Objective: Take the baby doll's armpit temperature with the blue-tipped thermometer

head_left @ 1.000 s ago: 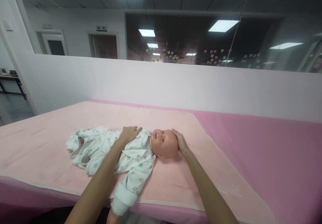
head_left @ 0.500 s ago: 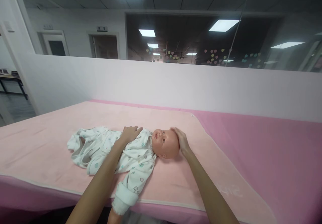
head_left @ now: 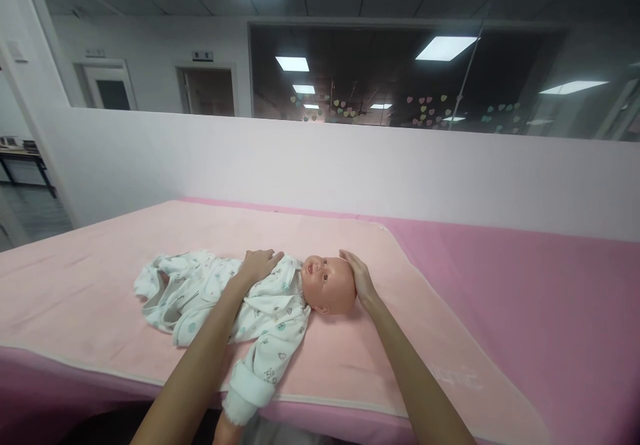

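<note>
A baby doll (head_left: 327, 286) lies on its back across the peach mat (head_left: 345, 358), its head to the right. It wears a white outfit (head_left: 273, 318) with small prints, and the leg part spreads loose at the left. My left hand (head_left: 259, 266) rests flat on the doll's chest, fingers extended. Against the crown of the doll's head, my right hand (head_left: 361, 277) is cupped with its fingers stretched out. One doll sleeve (head_left: 253, 385) hangs over the near edge, and the doll's hand is partly cut off below.
The mat lies over a pink cover (head_left: 550, 285) on the table. A white low wall (head_left: 320, 165) runs along the back, with glass above it. Another table (head_left: 23, 158) with things on it stands far left.
</note>
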